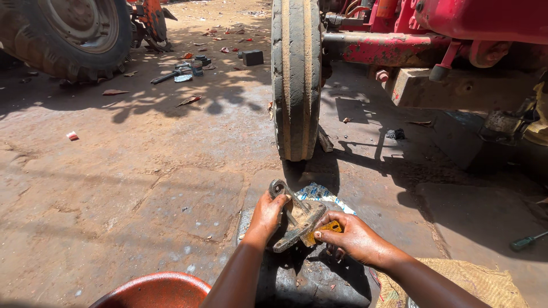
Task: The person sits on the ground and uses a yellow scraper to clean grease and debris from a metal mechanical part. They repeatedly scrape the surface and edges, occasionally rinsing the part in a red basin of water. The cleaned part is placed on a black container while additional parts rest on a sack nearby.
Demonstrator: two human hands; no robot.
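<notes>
1. your left hand (267,215) is wrapped around the upper end of a greasy metal bracket (295,215), fingers curled just below its ring-shaped eye.
2. your right hand (352,237) pinches a small yellow pad (326,229) between thumb and fingers, pressed against the bracket's lower side.
3. the bracket lies tilted over a dark, oily block (311,276) on the ground, right in front of you.
4. a blue-and-white wrapper (322,194) sits just behind it (partly hidden by the bracket).
5. the tractor's front tyre (295,80) stands upright beyond, a red bowl (157,290) sits near your left arm, and burlap sacking (479,285) lies under your right.
</notes>
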